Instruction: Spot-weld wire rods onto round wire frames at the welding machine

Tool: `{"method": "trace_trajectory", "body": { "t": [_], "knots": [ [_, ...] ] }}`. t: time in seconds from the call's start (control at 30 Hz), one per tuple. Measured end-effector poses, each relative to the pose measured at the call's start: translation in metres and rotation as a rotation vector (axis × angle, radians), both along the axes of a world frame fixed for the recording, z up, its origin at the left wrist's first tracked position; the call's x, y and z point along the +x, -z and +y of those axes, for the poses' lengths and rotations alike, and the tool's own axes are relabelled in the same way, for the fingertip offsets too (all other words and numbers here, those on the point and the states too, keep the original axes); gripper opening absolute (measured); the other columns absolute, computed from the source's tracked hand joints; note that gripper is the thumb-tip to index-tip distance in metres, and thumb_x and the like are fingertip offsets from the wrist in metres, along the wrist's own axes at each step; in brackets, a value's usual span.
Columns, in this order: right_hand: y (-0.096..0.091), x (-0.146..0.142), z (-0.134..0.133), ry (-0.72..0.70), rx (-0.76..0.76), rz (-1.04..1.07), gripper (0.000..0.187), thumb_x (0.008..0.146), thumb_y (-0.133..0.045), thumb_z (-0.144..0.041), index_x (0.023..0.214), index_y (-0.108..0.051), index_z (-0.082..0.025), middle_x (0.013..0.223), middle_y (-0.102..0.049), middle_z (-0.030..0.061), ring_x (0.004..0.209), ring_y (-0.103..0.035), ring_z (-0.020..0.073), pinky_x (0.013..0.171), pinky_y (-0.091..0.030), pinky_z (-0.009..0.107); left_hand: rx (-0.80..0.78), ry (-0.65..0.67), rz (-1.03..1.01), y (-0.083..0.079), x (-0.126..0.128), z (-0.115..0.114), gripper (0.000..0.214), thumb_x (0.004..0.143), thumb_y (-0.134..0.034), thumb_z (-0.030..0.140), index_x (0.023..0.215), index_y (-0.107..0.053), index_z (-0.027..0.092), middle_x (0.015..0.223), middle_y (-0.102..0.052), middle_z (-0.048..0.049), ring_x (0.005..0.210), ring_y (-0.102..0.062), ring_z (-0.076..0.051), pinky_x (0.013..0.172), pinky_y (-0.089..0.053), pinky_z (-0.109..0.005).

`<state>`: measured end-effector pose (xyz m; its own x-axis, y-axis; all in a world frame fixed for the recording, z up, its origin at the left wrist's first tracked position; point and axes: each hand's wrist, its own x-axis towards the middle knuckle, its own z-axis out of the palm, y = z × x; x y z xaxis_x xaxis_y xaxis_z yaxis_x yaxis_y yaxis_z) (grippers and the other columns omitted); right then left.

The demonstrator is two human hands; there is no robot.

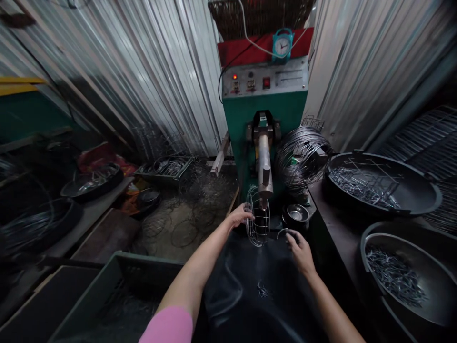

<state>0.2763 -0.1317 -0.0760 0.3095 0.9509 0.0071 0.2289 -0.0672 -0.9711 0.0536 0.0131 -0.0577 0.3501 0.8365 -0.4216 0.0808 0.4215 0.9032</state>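
Observation:
My left hand point(241, 215) grips the left side of a round wire basket frame point(257, 238), which stands upright on its edge. The frame sits around the lower tip of the welding machine's metal arm point(265, 176). To the right of the frame, my right hand point(299, 247) pinches a short curved wire point(282, 231), held apart from the frame. A small pile of short wire pieces point(263, 289) lies on the black apron point(243, 305) over my lap.
The green machine point(235, 124) carries a control panel and a teal clock point(283, 45). At right are a wire coil point(303, 155), a small metal bowl point(298, 214) and two pans point(424, 195) with wire pieces. A green crate point(117, 259) stands at left.

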Motion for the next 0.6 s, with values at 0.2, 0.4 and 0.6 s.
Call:
{"method": "trace_trajectory", "body": {
  "t": [0.2,0.4,0.6],
  "knots": [
    [-0.067,-0.024,0.034,-0.227,0.019,0.003,0.034,0.074,-0.059,-0.049,0.088,-0.066,-0.019,0.084,-0.067,0.0048,0.081,-0.06,0.0203,0.073,-0.045,0.03,0.039,-0.102,-0.167,0.019,0.01,-0.03,0.077,0.043,-0.07,0.001,0.114,-0.044,0.02,0.081,-0.049,0.0025,0.069,-0.051,-0.009,0.059,-0.043,-0.021],
    [-0.072,-0.037,0.027,-0.234,-0.016,-0.032,0.032,0.071,-0.06,-0.05,0.075,-0.064,-0.018,0.07,-0.063,0.0021,0.069,-0.056,0.0173,0.066,-0.043,0.028,0.0,-0.14,-0.234,0.024,0.011,-0.04,0.078,0.046,-0.073,0.006,0.115,-0.042,0.021,0.083,-0.047,0.0026,0.068,-0.051,-0.009,0.061,-0.045,-0.024],
    [-0.076,-0.04,0.034,-0.202,-0.01,-0.029,0.032,0.072,-0.059,-0.049,0.076,-0.064,-0.018,0.069,-0.062,0.0018,0.066,-0.054,0.0162,0.063,-0.042,0.028,-0.027,-0.143,-0.25,0.024,0.017,-0.04,0.072,0.046,-0.074,0.007,0.11,-0.045,0.021,0.085,-0.047,0.0017,0.067,-0.052,-0.009,0.062,-0.045,-0.025]
  ]
}}
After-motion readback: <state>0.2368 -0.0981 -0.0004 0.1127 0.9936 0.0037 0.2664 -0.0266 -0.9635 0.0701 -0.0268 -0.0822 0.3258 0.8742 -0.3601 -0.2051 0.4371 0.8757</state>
